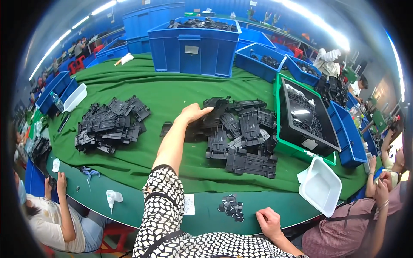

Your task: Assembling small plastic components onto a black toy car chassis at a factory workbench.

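My left hand [194,113] reaches far over the green cloth. Its thumb lies along a black plastic chassis part [216,107], and the fingers close on it at the edge of a pile. This right-hand pile of black chassis parts [249,124] lies loosely stacked, several pieces overlapping. At the table's near edge rests my right hand [270,221], fingers curled in; whether anything is inside is hidden. Beside it lies a small heap of little black pieces [231,208]. Another pile of black chassis parts [109,124] sits to the left.
A large blue bin [193,53] of black parts stands at the back. At right are a black tray [301,124] in a green crate [282,144] and a white tub [322,189]. A white dropper bottle [113,198] lies near-left. People sit close on both sides.
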